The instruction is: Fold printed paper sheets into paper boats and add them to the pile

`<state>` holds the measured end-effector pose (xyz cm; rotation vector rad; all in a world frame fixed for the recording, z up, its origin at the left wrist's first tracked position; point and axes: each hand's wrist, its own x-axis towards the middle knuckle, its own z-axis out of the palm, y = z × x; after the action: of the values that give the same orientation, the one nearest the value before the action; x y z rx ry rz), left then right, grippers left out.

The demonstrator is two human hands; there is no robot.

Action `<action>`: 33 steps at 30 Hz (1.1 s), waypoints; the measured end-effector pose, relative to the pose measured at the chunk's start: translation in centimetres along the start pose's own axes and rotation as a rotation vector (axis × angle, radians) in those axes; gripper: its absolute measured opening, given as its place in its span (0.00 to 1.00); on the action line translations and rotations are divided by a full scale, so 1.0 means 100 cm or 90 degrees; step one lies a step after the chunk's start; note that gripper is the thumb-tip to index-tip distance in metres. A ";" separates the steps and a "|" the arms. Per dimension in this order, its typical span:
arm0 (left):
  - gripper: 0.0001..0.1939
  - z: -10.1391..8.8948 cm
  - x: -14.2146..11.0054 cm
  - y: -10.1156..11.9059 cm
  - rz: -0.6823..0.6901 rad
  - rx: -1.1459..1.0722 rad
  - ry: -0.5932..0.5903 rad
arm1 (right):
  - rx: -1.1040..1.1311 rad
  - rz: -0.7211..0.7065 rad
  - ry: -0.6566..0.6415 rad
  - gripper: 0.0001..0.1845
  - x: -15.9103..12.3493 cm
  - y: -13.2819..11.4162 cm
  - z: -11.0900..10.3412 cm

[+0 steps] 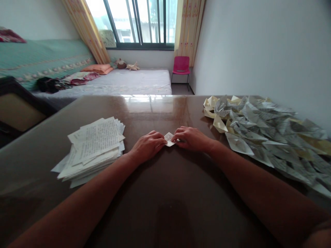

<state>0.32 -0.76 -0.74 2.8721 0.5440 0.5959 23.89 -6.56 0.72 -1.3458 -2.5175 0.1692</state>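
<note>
A small folded piece of printed paper, roughly diamond-shaped, is between my two hands over the middle of the brown table. The fingers of my left hand are closed on its left corner. On the opposite side, my right hand grips the right corner with thumb and fingers together. To the left of my left forearm lies a stack of printed sheets, its edges uneven. Beyond my right forearm spreads a large heap of folded paper boats, some cream and some grey with print.
The glossy brown table fills the foreground. A dark-framed chair stands at its left edge. Past the far edge are a bed, a pink chair and a window. A white wall runs along the right.
</note>
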 end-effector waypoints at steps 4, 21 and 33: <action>0.13 -0.002 0.002 -0.001 -0.064 -0.051 -0.011 | 0.153 0.031 0.001 0.10 0.000 0.013 0.002; 0.18 0.013 0.012 -0.003 -0.282 -0.124 0.036 | 0.227 0.309 0.114 0.08 0.009 -0.002 0.022; 0.18 0.014 0.013 -0.002 -0.266 -0.055 0.006 | 0.183 0.267 0.053 0.06 0.007 -0.004 0.015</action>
<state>1.96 -0.20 -1.53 2.5613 1.0543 0.5438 22.81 -6.17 -0.48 -1.6933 -2.0191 0.5251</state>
